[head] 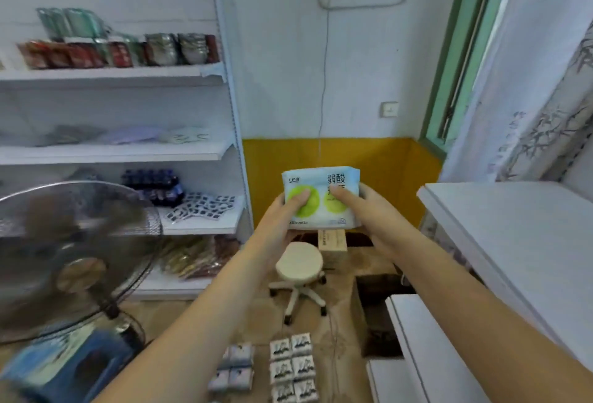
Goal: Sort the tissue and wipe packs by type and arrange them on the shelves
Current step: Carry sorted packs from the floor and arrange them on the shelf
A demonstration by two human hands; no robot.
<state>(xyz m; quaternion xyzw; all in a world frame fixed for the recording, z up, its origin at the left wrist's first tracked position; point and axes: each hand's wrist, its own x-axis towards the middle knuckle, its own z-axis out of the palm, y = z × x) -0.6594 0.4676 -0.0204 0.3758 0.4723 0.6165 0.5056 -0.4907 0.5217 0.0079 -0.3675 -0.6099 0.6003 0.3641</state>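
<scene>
I hold a white and pale blue pack point(321, 179) with two green circles and dark print out in front of me, upright, at mid-frame. My left hand point(282, 219) grips its left side with the thumb on a green circle. My right hand point(369, 210) grips its right side. On the floor below lie several small tissue packs point(293, 367) with a dark mountain print, in rows, and a second group of bluish packs point(232, 370) beside them. A white shelf unit point(205, 226) stands to the left with flat packs point(186, 138) on its middle board.
A standing fan point(73, 261) fills the lower left over a blue box point(73, 367). A round stool on wheels point(300, 263) and a cardboard box point(332, 242) stand on the floor ahead. White cabinets point(513, 226) line the right side. Snack bags point(134, 49) sit on the top shelf.
</scene>
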